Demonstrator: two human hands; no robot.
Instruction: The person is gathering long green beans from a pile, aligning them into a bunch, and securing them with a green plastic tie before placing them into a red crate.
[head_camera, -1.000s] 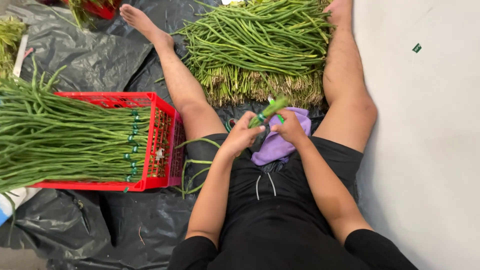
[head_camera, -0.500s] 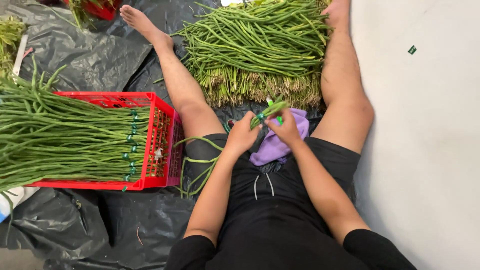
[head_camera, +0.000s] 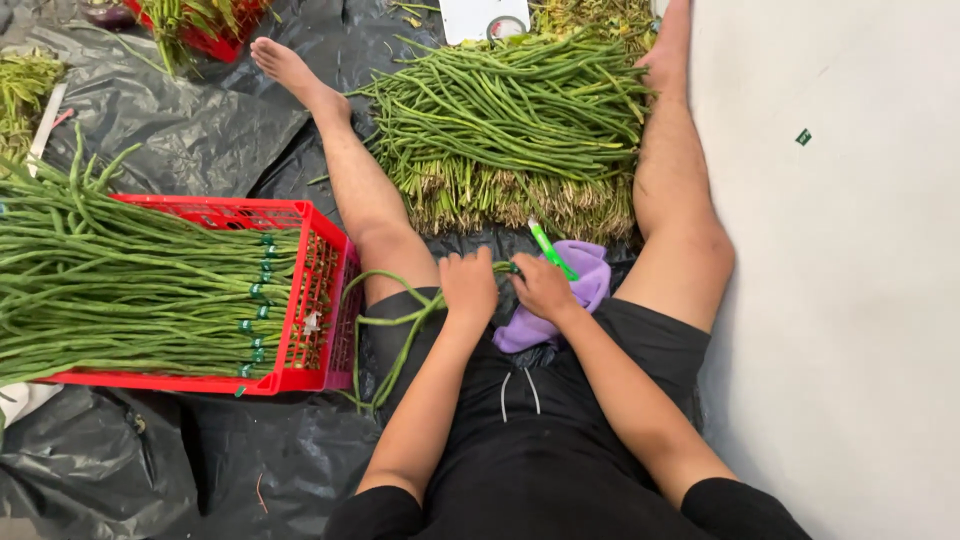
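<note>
I sit on the floor with my legs spread. My left hand (head_camera: 468, 285) grips a small bunch of long green beans (head_camera: 395, 325) that droops to the left across my thigh. My right hand (head_camera: 541, 287) holds a bright green tape strip (head_camera: 549, 249) and touches the same bunch where the two hands meet. A purple cloth (head_camera: 585, 285) lies under my right hand. Between my legs lies a large pile of loose long beans (head_camera: 510, 125).
A red plastic crate (head_camera: 305, 300) to my left holds tied bundles of long beans (head_camera: 120, 285). Black plastic sheeting (head_camera: 180, 140) covers the floor on the left. Bare pale floor (head_camera: 850, 300) lies to the right. Another red basket (head_camera: 215, 35) stands at the top left.
Both hands have dropped from in front of me to my lap. The green strip now points up and away, and the bean bunch hangs over my left thigh.
</note>
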